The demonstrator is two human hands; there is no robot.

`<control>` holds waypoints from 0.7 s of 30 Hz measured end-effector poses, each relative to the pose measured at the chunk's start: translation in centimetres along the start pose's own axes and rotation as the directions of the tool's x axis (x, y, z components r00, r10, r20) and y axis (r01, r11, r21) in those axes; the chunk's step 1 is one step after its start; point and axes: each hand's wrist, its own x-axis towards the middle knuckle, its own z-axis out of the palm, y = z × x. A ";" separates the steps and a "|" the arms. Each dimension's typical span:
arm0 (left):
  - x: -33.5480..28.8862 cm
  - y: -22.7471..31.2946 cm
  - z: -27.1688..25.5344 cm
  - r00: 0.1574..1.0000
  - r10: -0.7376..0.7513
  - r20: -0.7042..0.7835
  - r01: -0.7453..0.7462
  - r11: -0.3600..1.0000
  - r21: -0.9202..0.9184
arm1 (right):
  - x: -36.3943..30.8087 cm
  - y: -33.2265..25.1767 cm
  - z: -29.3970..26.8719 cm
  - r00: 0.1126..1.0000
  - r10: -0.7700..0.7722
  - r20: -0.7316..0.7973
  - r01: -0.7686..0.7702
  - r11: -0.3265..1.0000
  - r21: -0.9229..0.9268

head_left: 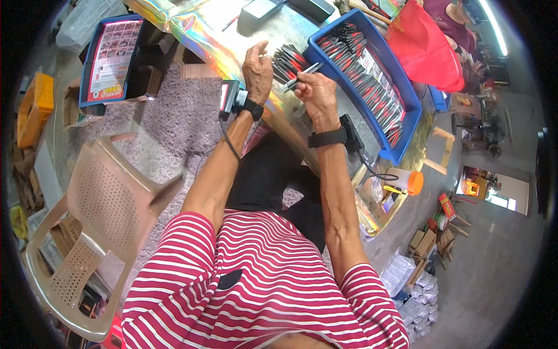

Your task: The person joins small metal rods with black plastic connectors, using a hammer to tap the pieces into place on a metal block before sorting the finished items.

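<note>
My right hand (318,96) is closed, pinching a slim grey pen-like tool (301,78) that slants up to the right. Just left of that hand lies a heap of thin black-and-red pen-like tools (287,63) on the table. Along the heap's left side is my left hand (257,71), its fingers loosely bent and somewhat apart, with nothing visible in them. A blue plastic tray (410,100), to the right of my right hand, is packed with rows of similar black-and-red tools (367,75). Their exact kind is too small to make out.
Dark boxes (261,13) stand at the table's far side. Red cloth (423,41) lies beyond the tray. An orange-lidded jar (414,182) is at right. A beige plastic chair (110,180) and a blue crate (132,58) are at left. Cables trail from both wrists.
</note>
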 end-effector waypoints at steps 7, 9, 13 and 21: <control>-2.1 4.1 -2.7 0.866 -0.235 0.441 0.217 0.972 0.092 | 0.2 0.1 -0.2 0.999 -0.013 -0.053 0.016 0.998 0.057; -2.5 4.2 -2.9 0.794 -0.213 0.569 0.206 0.975 0.078 | 0.2 0.0 -0.3 0.999 -0.019 -0.041 0.021 0.999 0.049; -2.9 4.6 -2.6 0.832 -0.219 0.510 0.219 0.974 0.061 | -0.3 -0.2 0.0 0.998 -0.052 -0.041 0.051 0.998 -0.030; -1.9 5.9 -3.9 0.905 -0.016 0.425 -0.146 0.926 0.348 | -2.5 -1.4 0.2 0.713 -0.685 0.152 0.542 0.401 -0.739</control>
